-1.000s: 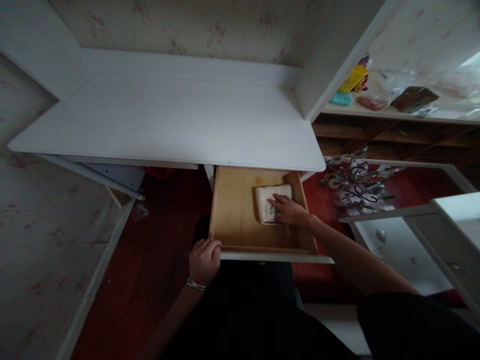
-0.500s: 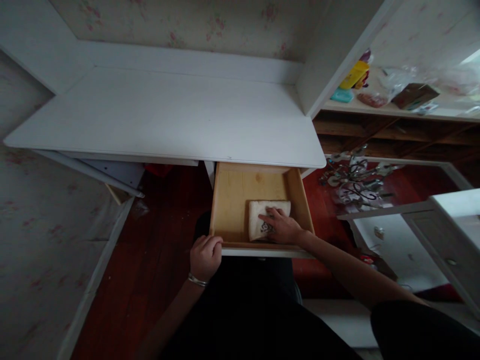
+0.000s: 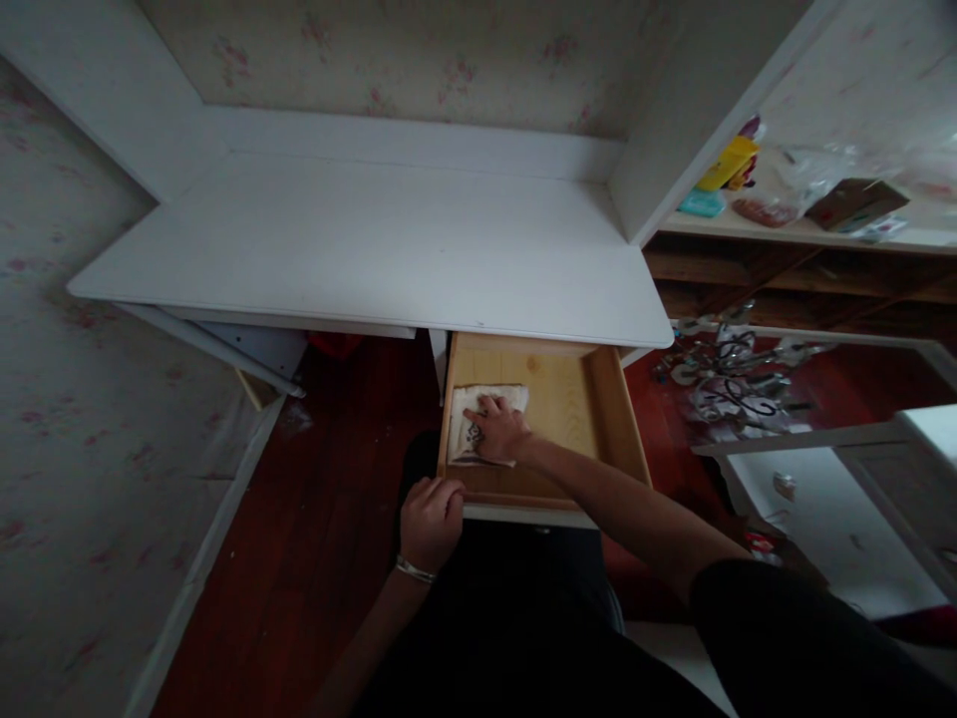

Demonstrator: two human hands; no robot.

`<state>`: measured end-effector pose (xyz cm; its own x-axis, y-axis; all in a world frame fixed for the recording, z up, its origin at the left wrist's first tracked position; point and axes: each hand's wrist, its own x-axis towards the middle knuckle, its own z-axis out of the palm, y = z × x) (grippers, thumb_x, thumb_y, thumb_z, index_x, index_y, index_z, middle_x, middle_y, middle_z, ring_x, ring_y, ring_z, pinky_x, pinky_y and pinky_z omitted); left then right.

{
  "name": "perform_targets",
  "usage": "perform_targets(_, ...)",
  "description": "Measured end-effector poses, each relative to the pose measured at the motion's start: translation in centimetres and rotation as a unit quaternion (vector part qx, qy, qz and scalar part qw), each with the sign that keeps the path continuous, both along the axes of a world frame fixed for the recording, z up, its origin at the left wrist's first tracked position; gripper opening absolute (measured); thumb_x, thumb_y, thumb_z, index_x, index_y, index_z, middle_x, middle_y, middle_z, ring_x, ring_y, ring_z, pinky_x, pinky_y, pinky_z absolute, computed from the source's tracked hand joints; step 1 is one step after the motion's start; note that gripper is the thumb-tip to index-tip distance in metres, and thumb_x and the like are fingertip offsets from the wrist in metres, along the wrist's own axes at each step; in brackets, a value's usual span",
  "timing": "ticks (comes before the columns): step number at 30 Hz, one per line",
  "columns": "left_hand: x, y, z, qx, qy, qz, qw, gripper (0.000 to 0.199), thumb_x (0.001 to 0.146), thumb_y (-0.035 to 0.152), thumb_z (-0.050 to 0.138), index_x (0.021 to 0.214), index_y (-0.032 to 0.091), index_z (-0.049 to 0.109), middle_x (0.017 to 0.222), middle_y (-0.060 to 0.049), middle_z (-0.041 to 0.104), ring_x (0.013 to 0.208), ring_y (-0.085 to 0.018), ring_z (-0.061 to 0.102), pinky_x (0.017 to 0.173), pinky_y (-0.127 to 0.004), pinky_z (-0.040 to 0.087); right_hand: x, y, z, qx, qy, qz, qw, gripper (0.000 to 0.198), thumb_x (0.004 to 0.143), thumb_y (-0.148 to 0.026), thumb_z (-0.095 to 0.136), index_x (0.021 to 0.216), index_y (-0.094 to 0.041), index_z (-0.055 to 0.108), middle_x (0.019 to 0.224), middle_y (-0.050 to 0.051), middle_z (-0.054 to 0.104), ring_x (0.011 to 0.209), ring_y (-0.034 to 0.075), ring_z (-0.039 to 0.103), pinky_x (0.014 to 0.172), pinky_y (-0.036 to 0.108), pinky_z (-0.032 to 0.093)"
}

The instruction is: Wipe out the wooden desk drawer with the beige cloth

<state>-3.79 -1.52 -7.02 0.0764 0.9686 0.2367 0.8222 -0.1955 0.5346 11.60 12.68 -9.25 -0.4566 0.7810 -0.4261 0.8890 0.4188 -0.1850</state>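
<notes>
A wooden drawer (image 3: 572,399) is pulled out from under the white desk. My left hand (image 3: 432,529), with a bracelet at the wrist, is closed over the drawer's front left corner. Inside the drawer lies a folded cream cloth (image 3: 464,409) with a dark printed design, against the left side. On top of it rests my right hand (image 3: 502,429), fingers spread and lying flat, pressing it to the drawer bottom. The palm hides part of the print.
The white desk top (image 3: 374,239) extends above the drawer. At right, a shelf (image 3: 793,224) bears plastic bags and a brown box (image 3: 856,202). A chandelier (image 3: 737,374) lies below it, near a white cabinet (image 3: 889,479). Floral-papered wall (image 3: 75,429) stands at left.
My right hand has slid the cloth from the right part of the drawer to its left side. My left hand keeps its hold on the corner. The view has shifted slightly.
</notes>
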Motion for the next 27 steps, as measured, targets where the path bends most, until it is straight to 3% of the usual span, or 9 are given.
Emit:
perform_targets(4, 0.0, 0.0, -0.2, 0.004, -0.013, 0.005, 1.000, 0.022, 0.084, 0.014, 0.045, 0.078, 0.021, 0.065, 0.075, -0.001, 0.067, 0.073, -0.015, 0.058, 0.074, -0.031, 0.043, -0.3, 4.4, 0.1, 0.024, -0.022, -0.066, 0.997, 0.072, 0.075, -0.052, 0.048, 0.141, -0.036, 0.025, 0.146, 0.007, 0.021, 0.127, 0.035, 0.022, 0.091, 0.055, 0.036)
perform_targets(8, 0.0, -0.2, -0.1, -0.010, -0.023, -0.003, 1.000, 0.022, 0.085, 0.016, 0.044, 0.081, 0.021, 0.065, 0.078, -0.001, 0.067, 0.076, -0.016, 0.059, 0.075, -0.031, 0.045, 0.3, 6.8, 0.1, 0.033, -0.032, -0.074, 0.996, 0.066, 0.080, -0.054, 0.040, 0.141, -0.034, 0.025, 0.147, 0.006, 0.020, 0.129, 0.034, 0.020, 0.094, 0.055, 0.033)
perform_targets(14, 0.0, -0.2, 0.2, -0.008, -0.014, -0.006, 1.000, 0.024, 0.085, 0.016, 0.043, 0.079, 0.022, 0.065, 0.076, 0.000, 0.067, 0.074, -0.015, 0.058, 0.074, -0.030, 0.044, 6.4, 6.8, 0.1, 0.033, -0.047, -0.076, 0.995, 0.065, 0.080, -0.051, 0.043, 0.141, -0.033, 0.030, 0.150, 0.004, 0.019, 0.131, 0.032, 0.021, 0.099, 0.053, 0.028)
perform_targets(20, -0.1, -0.5, 0.4, -0.021, -0.012, -0.020, 1.000, 0.023, 0.085, 0.016, 0.043, 0.079, 0.022, 0.064, 0.076, 0.000, 0.067, 0.075, -0.016, 0.058, 0.074, -0.030, 0.043, 14.9, 4.3, 0.6, 0.026, -0.073, -0.107, 0.991, 0.069, 0.078, -0.044, 0.051, 0.141, -0.023, 0.032, 0.144, 0.012, 0.030, 0.125, 0.035, 0.032, 0.097, 0.049, 0.033)
perform_targets(27, 0.0, -1.1, 0.7, -0.038, -0.014, -0.016, 0.999, 0.021, 0.085, 0.015, 0.044, 0.080, 0.022, 0.063, 0.078, 0.000, 0.067, 0.077, -0.017, 0.057, 0.075, -0.031, 0.043, 18.1, -4.4, 0.4, 0.004, -0.032, 0.003, 0.999, 0.074, 0.070, -0.043, 0.062, 0.137, -0.022, 0.040, 0.142, 0.014, 0.032, 0.128, 0.033, 0.029, 0.102, 0.044, 0.029)
